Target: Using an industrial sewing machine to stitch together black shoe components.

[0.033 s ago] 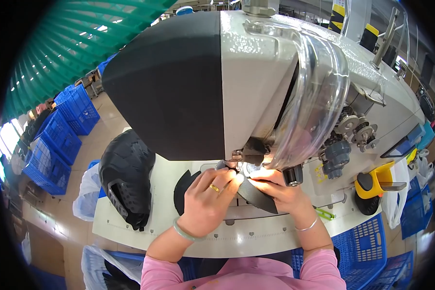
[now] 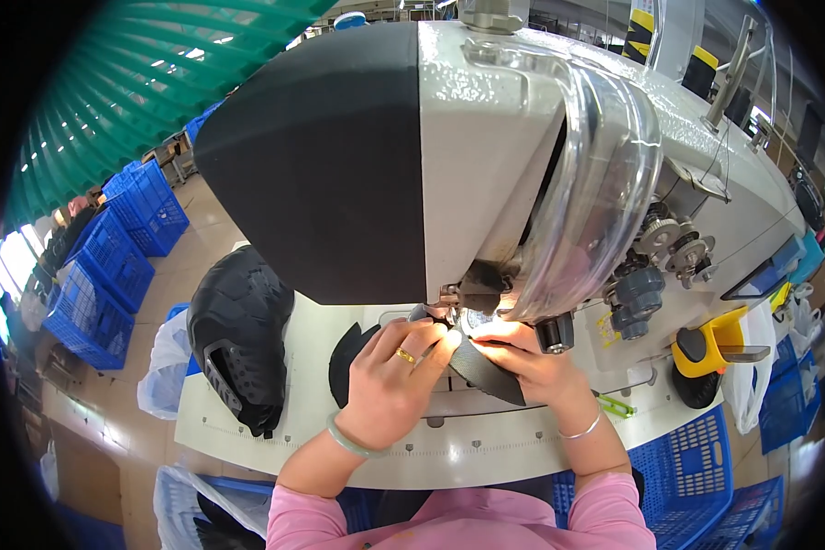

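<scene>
Gripping narrowly with the left hand (image 2: 390,380), bunching thumb and fingertips on the left edge of a dark grey, curved, leather-like piece (image 2: 488,374). Pinching the right edge of the same piece with the right hand (image 2: 536,367), leaving only a small lit gap between both sets of fingertips. Not seeing the grip from underneath. Placing the piece just below the small metal needle-and-foot assembly (image 2: 448,296) of a large black-and-white sewing machine (image 2: 335,183), its lower end hanging free toward the body; not telling whether needle and piece are touching.

Judging the step in hand: apparently aligning or feeding an edge for stitching. Judging next: calling for an even, two-handed turn along the curve, keeping fingertips clear of the needle.

Moving outward: noting a loose black fabric-like piece (image 2: 342,367) just left of the left hand, a bulky black moulded bag-like article (image 2: 240,339) farther left, and bright green slim snips (image 2: 616,405) beside the right wrist, all lying on the cream work table (image 2: 495,472).
</scene>
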### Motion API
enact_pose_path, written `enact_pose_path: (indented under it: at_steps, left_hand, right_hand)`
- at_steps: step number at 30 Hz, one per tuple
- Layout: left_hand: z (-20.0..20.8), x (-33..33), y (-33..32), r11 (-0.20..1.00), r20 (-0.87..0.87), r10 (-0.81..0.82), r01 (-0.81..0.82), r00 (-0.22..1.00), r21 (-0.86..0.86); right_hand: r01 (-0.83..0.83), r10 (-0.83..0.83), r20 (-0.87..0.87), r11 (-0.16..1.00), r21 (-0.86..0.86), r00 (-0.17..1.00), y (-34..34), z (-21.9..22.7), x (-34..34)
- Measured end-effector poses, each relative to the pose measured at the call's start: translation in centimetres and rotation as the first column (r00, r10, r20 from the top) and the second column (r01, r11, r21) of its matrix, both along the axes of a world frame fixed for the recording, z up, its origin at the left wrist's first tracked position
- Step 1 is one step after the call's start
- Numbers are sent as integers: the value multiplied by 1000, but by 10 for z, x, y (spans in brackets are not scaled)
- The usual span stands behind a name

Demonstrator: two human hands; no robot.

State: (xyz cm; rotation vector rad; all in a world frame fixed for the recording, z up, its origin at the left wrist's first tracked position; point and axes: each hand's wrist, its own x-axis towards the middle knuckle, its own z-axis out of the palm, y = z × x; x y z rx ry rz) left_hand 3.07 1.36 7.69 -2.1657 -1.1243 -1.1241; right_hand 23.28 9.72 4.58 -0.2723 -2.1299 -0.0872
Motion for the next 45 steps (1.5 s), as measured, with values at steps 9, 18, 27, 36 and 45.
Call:
enact_pose_path:
  at_steps: [9, 18, 27, 36, 45]
  left_hand:
    - [2, -2, 0, 1000, 19, -6, 6, 1000, 12]
    - [0, 0, 1, 1000, 155, -4, 6, 988, -12]
    - [-2, 7, -6, 1000, 74, 30, -30, 997, 6]
    - [-1, 1, -7, 998, 0, 28, -28, 1000, -61]
    - [0, -4, 3, 997, 169, -14, 26, 985, -69]
  right_hand:
    - [101, -104, 67, 993, 53, 992, -12, 3, -2]
    - [123, -121, 93, 992, -21, 988, -24, 9, -4]
    - [141, -139, 36, 988, -68, 990, -25, -1, -5]
    - [245, -245, 2, 969, 17, 970, -33, -2, -19]
    - [241, -241, 15, 967, -80, 970, -37, -1, -19]
